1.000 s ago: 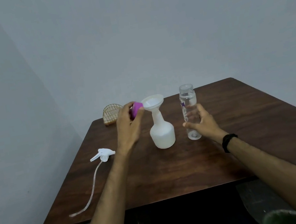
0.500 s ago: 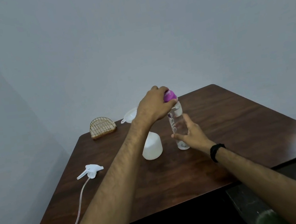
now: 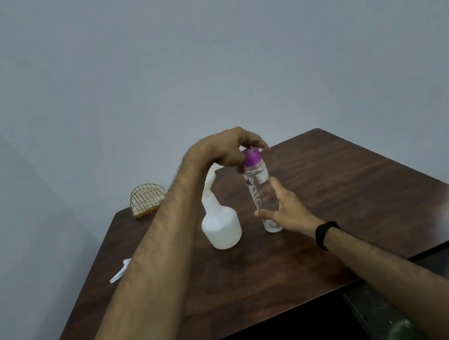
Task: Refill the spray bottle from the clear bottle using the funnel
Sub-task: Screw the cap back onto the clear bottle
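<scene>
Clear bottle [image 3: 262, 196] upright on table [image 3: 364, 178], just right of white spray bottle [image 3: 221, 225]. Left hand [image 3: 229, 151] grips the purple cap [image 3: 252, 158] on the bottle's top. Right hand [image 3: 284, 207] curls round the bottle's lower body. Funnel mostly hidden behind left wrist.

A person's two bare arms reach over a dark wooden table [image 3: 364, 178] set against a plain grey wall. The left hand [image 3: 226, 152] curls over the purple cap [image 3: 252, 158] on top of an upright clear bottle [image 3: 261, 193]. The right hand [image 3: 284, 207], with a black band [image 3: 324, 235] on its wrist, grips the bottle's lower side. Just left of it stands a white spray bottle [image 3: 221, 225], its top hidden behind the left wrist. A gold wire rack [image 3: 146, 200] sits at the table's far left corner. Part of a white sprayer head [image 3: 120, 272] shows beside the left forearm.
</scene>
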Motion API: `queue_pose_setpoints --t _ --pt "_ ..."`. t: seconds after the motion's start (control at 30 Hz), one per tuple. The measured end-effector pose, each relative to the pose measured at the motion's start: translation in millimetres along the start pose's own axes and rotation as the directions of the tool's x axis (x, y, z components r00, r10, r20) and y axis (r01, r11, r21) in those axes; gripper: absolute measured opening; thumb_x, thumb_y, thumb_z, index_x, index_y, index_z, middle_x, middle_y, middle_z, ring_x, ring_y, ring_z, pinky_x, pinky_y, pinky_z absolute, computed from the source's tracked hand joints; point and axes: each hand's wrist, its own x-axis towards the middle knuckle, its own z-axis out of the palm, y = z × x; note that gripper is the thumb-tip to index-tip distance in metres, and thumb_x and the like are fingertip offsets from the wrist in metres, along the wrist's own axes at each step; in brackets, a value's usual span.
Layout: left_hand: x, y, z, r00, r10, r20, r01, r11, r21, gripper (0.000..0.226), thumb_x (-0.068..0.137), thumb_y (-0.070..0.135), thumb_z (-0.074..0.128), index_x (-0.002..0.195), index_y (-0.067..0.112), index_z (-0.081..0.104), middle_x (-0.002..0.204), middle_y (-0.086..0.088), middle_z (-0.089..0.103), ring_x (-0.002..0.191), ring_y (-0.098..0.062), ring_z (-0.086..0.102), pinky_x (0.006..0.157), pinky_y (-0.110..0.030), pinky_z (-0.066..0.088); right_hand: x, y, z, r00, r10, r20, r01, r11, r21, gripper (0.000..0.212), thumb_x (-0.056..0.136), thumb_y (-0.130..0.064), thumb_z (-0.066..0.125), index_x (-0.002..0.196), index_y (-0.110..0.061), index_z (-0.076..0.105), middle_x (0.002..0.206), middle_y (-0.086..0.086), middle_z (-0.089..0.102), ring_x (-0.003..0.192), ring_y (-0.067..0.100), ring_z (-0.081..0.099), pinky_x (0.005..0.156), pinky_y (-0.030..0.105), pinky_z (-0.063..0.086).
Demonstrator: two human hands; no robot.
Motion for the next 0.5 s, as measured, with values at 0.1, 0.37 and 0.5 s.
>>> queue_pose_setpoints --t 0.1,0.37,0.5 --pt "2.3 1.0 7.1 0.991 -0.044 -0.123 0.038 0.998 -0.047 0.084 0.075 0.042 0.085 0.148 0.030 0.044 0.152 0.002 0.046 0.136 -0.019 0.044 0.108 -0.040 0.042 0.6 -0.2 0.1 1.000 0.011 -0.005 -0.011 1.000 0.010 0.066 0.084 -0.021 0.079 0.136 -0.021 0.039 0.124 0.001 0.061 0.119 0.019 0.058 0.102 0.049 0.050" --pt "10.6 1.6 13.3 0.978 -0.109 -0.177 0.123 0.990 0.071 0.042 0.081 0.031 0.081 0.119 0.026 0.064 0.118 0.001 0.064 0.094 -0.018 0.059 0.067 -0.027 0.046 0.4 3.1 0.1 1.000 -0.012 0.000 0.012 1.000 -0.010 0.062 0.084 -0.022 0.079 0.133 -0.023 0.040 0.121 -0.002 0.061 0.115 0.014 0.059 0.100 0.044 0.052" --pt "7.8 1.8 7.3 0.994 -0.039 -0.097 0.042 0.999 0.023 0.055 0.078 -0.002 0.074 0.124 0.026 0.065 0.130 0.001 0.063 0.106 -0.020 0.061 0.075 -0.030 0.052 1.8 3.2 1.0 1.000 -0.007 0.002 0.007 1.000 -0.009 0.064 0.084 -0.020 0.079 0.134 -0.023 0.039 0.122 -0.002 0.061 0.116 0.014 0.059 0.100 0.044 0.052"
